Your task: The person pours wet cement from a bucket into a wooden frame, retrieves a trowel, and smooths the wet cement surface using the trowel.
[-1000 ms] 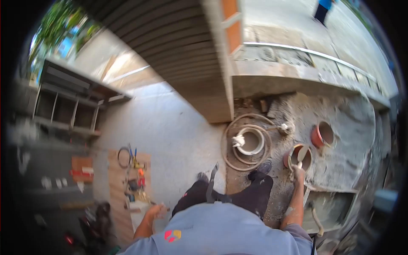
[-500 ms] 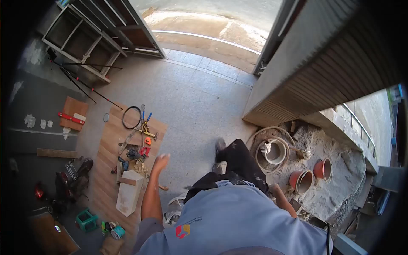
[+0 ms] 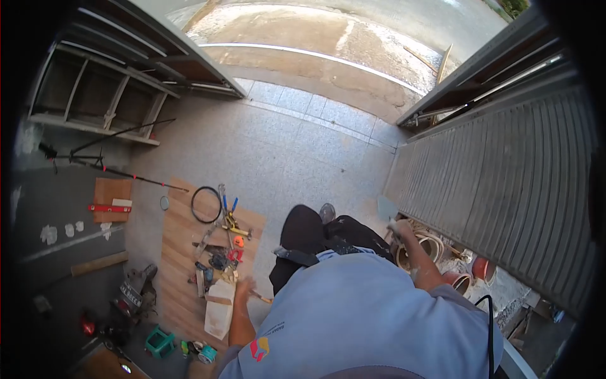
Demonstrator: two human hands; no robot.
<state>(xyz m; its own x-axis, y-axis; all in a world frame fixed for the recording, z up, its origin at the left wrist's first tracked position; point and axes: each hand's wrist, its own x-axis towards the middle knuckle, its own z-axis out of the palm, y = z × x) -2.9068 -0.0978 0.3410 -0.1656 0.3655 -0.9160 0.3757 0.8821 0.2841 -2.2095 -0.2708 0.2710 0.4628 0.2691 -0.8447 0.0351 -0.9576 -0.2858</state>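
My right hand [image 3: 400,230] is closed on a trowel [image 3: 386,207] with a flat, pale grey blade, held out in front of the buckets at my right. My left hand [image 3: 244,288] hangs low at my left side, over the edge of the wood-patterned sheet and near a pale block-shaped bag [image 3: 218,311]. Its fingers are smeared, so their pose does not show. Close to it in the view lie a wooden handle [image 3: 261,297] and a pile of hand tools, including a yellow hammer [image 3: 238,232] and an orange tape measure [image 3: 238,241].
A corrugated shutter [image 3: 486,170] stands at right, partly hiding red buckets [image 3: 484,270] and a round tub [image 3: 431,247]. A black tripod [image 3: 104,165], a motorbike [image 3: 129,297] and a green stool [image 3: 160,341] are at left. Tiled floor [image 3: 303,164] runs to the doorway.
My right hand has come up and forward, bringing the trowel into sight. My left hand has dropped back toward the bag. My body and view have turned, and both knees now show.
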